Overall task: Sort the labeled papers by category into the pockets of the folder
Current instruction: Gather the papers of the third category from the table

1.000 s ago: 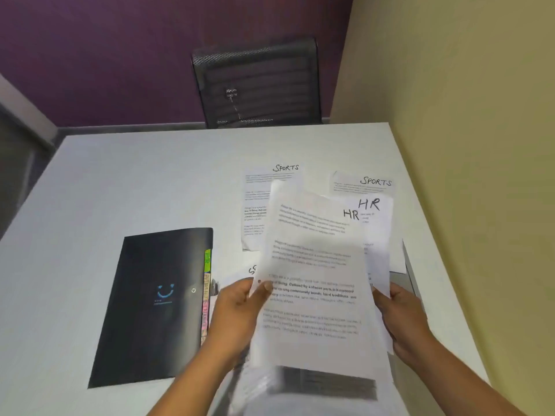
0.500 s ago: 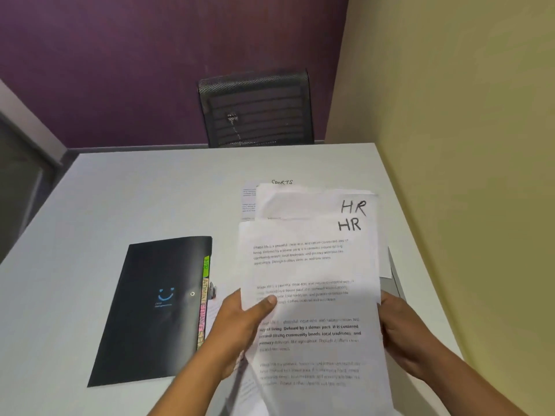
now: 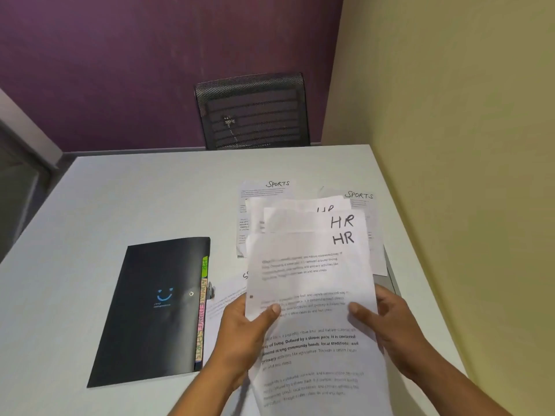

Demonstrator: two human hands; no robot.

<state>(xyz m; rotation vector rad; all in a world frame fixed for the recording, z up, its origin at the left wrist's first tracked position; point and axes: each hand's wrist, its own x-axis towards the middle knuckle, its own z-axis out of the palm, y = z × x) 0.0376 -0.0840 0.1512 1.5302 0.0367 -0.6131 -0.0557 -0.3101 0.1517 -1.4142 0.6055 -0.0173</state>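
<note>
I hold a stack of white papers marked HR (image 3: pixel 312 265) above the table, three HR labels fanned at the top. My left hand (image 3: pixel 243 331) pinches the stack's left edge, thumb on top. My right hand (image 3: pixel 387 322) grips the right edge, thumb on the front sheet. The black folder (image 3: pixel 150 310) lies closed to the left, with coloured tabs (image 3: pixel 201 310) along its right edge reading HR, ADMIN, FINANCE, SPORTS. Two sheets marked SPORTS (image 3: pixel 261 193) (image 3: pixel 360 196) lie flat behind the stack, and another sheet (image 3: pixel 228 292) lies partly hidden under my left hand.
The white table (image 3: pixel 135 199) meets a yellow wall (image 3: pixel 450 175) along its right side. A black mesh chair (image 3: pixel 252 112) stands at the far edge before a purple wall. A grey flat object (image 3: pixel 390 274) peeks out under the papers at the right.
The HR stack has been squared up and shifted slightly, uncovering a third HR label and the second SPORTS sheet. My right thumb has come round onto the front page.
</note>
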